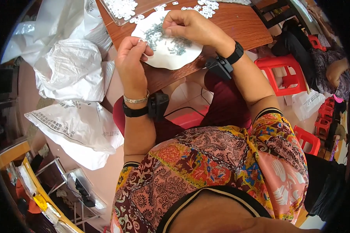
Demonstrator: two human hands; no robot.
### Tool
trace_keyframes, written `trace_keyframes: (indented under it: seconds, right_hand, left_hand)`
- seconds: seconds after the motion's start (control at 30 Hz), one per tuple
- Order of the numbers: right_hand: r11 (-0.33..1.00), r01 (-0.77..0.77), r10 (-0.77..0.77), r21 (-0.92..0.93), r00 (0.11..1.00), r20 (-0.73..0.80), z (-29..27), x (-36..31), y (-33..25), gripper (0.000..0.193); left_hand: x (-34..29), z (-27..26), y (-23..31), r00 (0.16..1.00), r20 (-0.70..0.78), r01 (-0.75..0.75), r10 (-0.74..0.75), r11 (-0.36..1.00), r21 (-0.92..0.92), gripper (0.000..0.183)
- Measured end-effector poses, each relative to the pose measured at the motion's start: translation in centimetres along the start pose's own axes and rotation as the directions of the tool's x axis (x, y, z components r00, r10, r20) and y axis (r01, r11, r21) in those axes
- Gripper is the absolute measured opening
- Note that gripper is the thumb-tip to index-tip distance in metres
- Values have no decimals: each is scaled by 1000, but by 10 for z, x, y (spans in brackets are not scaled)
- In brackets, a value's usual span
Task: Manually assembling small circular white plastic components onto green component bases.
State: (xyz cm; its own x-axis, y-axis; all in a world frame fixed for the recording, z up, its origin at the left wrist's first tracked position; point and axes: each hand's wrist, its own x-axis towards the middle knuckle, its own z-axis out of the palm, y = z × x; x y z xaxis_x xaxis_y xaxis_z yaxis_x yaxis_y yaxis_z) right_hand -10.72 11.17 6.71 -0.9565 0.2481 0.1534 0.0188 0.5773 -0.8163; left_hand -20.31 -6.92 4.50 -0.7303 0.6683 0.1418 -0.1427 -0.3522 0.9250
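Note:
A white plate (171,57) rests on the near edge of a brown wooden table (237,23), carrying a heap of small grey metal pieces (174,43) and a few small white plastic parts. My left hand (132,52) sits at the plate's left rim, fingers pinched on a small white part (143,40). My right hand (190,25) hovers over the plate's top, fingertips closed among the small parts there; what it holds is too small to tell. Both wrists wear black bands with black devices attached.
Several white plastic parts (122,7) lie in a clear tray at the table's far left, more (206,7) loose at the back. Large white plastic bags (72,70) pile up on the left. Red plastic stools (284,72) stand on the right, near another person (334,72).

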Motion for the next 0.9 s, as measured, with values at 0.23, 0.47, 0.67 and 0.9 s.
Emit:
trace_keyframes:
  seconds: [0.23, 0.47, 0.67, 0.9]
  right_hand:
    - [995, 86, -87, 59, 996, 3, -2, -8, -20, 8]
    - [989, 79, -85, 127, 995, 48, 1, -15, -36, 9]
    - [988, 104, -108, 110, 994, 24, 0, -16, -38, 7]
    - [959, 85, -85, 271, 996, -11, 3, -15, -39, 8]
  left_hand:
    - [-5, 11, -3, 998, 54, 4, -13, 985, 170, 12]
    - [-6, 14, -5, 994, 101, -55, 29, 962, 267, 15]
    - [-8, 17, -5, 994, 104, -64, 33, 947, 313, 15]
    - [-8, 15, -7, 995, 87, -68, 45, 956, 286, 16]
